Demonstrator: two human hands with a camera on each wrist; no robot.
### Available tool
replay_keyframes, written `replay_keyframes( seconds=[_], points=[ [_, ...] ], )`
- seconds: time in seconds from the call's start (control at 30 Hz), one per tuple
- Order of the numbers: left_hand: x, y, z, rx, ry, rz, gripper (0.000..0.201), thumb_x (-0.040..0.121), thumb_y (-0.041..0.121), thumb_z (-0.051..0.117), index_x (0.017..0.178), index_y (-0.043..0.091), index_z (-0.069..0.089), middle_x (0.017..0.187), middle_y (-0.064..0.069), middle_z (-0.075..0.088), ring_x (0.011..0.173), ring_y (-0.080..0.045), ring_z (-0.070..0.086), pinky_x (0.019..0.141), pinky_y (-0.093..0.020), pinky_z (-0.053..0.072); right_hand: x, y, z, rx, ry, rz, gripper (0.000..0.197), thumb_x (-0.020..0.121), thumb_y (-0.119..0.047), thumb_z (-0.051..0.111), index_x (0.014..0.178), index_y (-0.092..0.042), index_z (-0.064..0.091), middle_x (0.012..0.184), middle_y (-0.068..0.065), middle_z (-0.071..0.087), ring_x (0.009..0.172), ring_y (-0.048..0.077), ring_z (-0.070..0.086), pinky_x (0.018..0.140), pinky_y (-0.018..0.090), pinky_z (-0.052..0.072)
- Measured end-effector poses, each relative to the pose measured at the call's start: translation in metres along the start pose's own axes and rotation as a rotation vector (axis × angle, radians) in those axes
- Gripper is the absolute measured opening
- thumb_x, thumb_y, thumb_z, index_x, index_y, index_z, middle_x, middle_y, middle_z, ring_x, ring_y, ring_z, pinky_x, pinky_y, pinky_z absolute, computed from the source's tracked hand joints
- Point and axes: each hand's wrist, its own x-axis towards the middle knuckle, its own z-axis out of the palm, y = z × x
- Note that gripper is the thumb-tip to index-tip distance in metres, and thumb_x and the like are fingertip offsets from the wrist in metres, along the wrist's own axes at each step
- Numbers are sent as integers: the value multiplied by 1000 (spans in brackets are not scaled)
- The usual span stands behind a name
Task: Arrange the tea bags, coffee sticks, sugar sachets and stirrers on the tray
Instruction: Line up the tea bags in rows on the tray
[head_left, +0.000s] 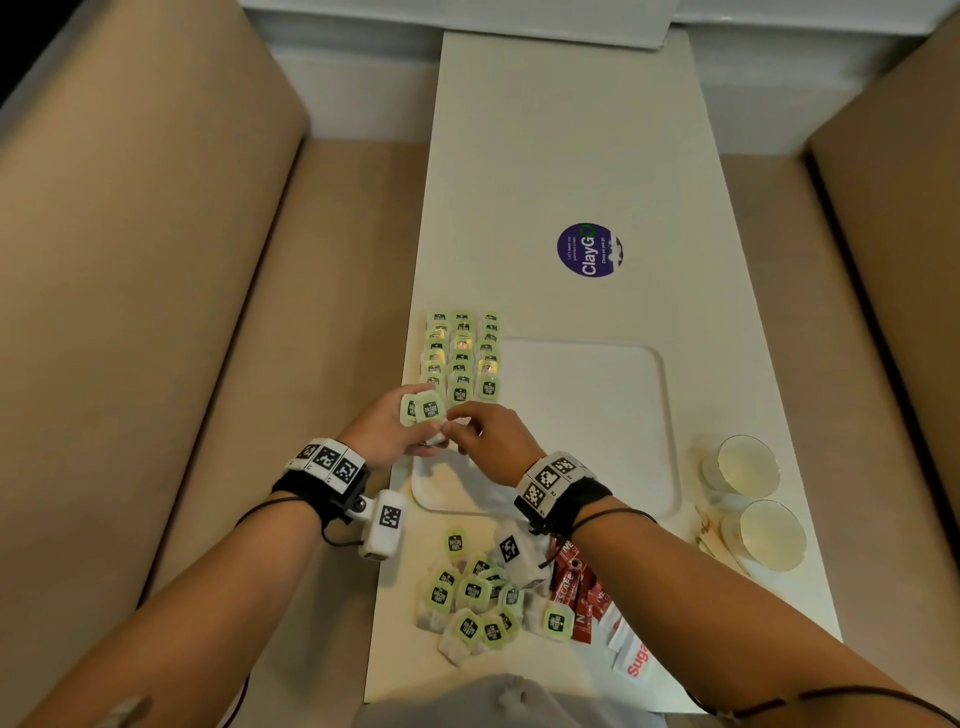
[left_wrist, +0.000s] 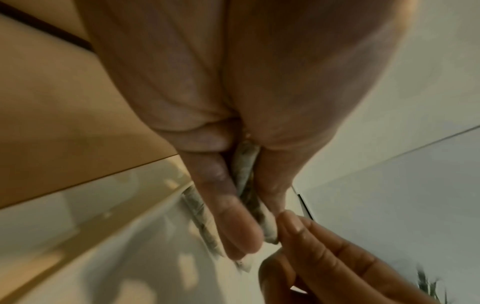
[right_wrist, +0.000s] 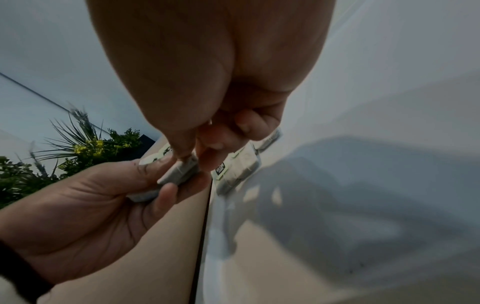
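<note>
A white tray (head_left: 597, 415) lies on the table, and three rows of green-tagged tea bags (head_left: 461, 356) fill its left part. Over the tray's near left corner my left hand (head_left: 392, 431) holds a small stack of tea bags (head_left: 423, 410), seen edge-on as tea bags (left_wrist: 245, 185) between its fingers. My right hand (head_left: 485, 434) meets it and pinches one tea bag (right_wrist: 179, 171) of that stack between thumb and fingertips. More loose tea bags (head_left: 470, 597) are heaped near the table's front edge. Red coffee sticks (head_left: 576, 587) and white sugar sachets (head_left: 631, 654) lie to their right.
Two glass cups (head_left: 748, 465) (head_left: 771, 535) stand at the right of the tray, with wooden stirrers (head_left: 714, 538) beside them. A round purple sticker (head_left: 589, 250) sits mid-table. Tan bench seats (head_left: 156, 260) flank the table. A plant (right_wrist: 85, 144) shows in the right wrist view.
</note>
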Motion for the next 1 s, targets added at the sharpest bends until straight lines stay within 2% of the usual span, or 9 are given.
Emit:
replay_keyframes(
  seconds=[0.17,0.27,0.37,0.43,0.5,0.6,0.67,0.77,1.0],
  points=[
    [-3,-1,-1,86,51,14,43,87,6,75,126,10,58,105,-14,73,86,-26,75,64,-26,59,-2,1,0,39,-33,10,21,96,-40,62,100,-20,69,82,1,72,74,17,68,76,39,59],
    [-5,-1,2,86,82,38,32,86,4,75,114,9,61,95,-11,74,78,-20,73,60,-23,58,-5,0,-2,47,-75,14,24,98,-38,61,94,-16,68,85,11,72,66,19,68,69,35,57],
    [-4,-4,5,97,116,34,32,85,4,77,113,8,62,96,-12,74,76,-19,72,59,-25,58,-6,3,-3,56,-66,29,20,99,-29,61,90,-12,67,88,15,71,61,14,63,62,29,52],
    [-2,-5,6,90,110,31,31,86,3,76,113,7,61,94,-13,73,74,-21,71,60,-25,58,-5,6,-5,58,-35,39,18,99,-25,61,85,-15,65,87,15,70,59,14,61,59,25,48],
    [-1,-7,6,79,113,26,30,89,2,72,116,3,59,90,-15,71,72,-21,70,58,-24,58,-3,10,-7,62,-1,59,19,99,-25,61,82,-16,64,86,15,70,59,16,60,60,30,51],
    [2,-11,4,73,126,0,29,93,3,67,119,-1,57,91,-19,67,73,-24,68,59,-26,58,3,22,-13,44,78,112,21,97,-26,63,80,-15,65,81,12,69,65,19,60,73,41,55],
    [3,-13,4,91,118,-17,26,95,4,65,118,-3,57,92,-22,65,74,-25,67,60,-28,58,7,31,-17,25,123,160,20,97,-26,63,81,-16,67,78,6,68,69,17,59,71,37,53],
    [3,-15,6,95,105,-31,19,96,2,62,113,-6,56,90,-22,63,74,-26,64,61,-28,57,12,43,-18,-46,173,243,14,97,-26,62,93,-18,73,87,-2,67,81,16,61,73,26,43],
    [5,-20,9,102,14,-54,16,93,-3,62,109,-3,59,92,-20,67,79,-28,64,64,-31,54,21,45,-17,-69,206,295,18,96,-27,63,100,-15,75,96,2,71,85,17,59,74,24,42]
  ],
)
